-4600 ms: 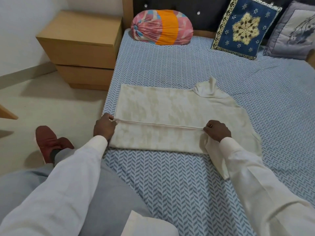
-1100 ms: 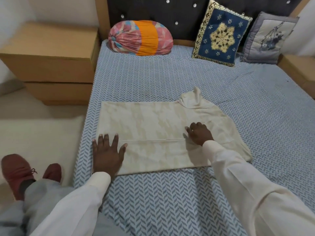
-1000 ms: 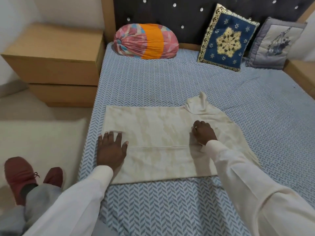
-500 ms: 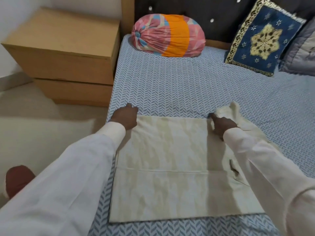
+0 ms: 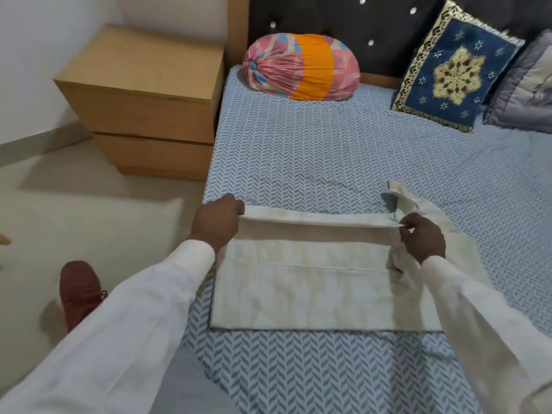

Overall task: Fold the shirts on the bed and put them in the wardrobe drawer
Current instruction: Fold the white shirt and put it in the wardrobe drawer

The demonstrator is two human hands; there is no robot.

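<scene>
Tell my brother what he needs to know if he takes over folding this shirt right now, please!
Left hand: grips the far-left corner of the cream shirt.
Right hand: pinches the same far edge near the collar end.
Shirt: lies on the bed in front of the person, its far edge lifted off it.
Done: the near side is folded over, its hem running across the middle.
Left: bring the far edge toward you, finish folding, then put it in the wardrobe drawer, which is not in view.
</scene>
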